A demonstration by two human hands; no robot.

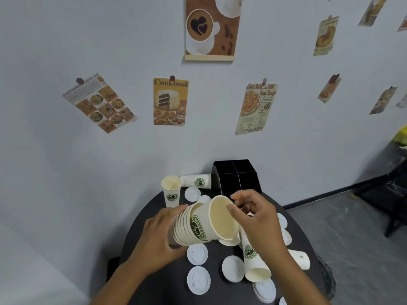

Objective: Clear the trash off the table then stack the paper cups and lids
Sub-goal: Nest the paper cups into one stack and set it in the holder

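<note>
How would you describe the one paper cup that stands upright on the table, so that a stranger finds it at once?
Start at the black divided organizer at the back of the dark round table, against the wall. To its left a cup lying on its side points toward it; just left of that stands the upright cup. It alone stands on its base with its mouth up, and it is not nested.

Upright cup stands left of the organizer, lids nearer on the table.

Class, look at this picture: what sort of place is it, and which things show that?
Probably a café corner or a mock-up of one: branded paper cups and lids on a small dark table, plus a coffee poster on the wall.
</note>
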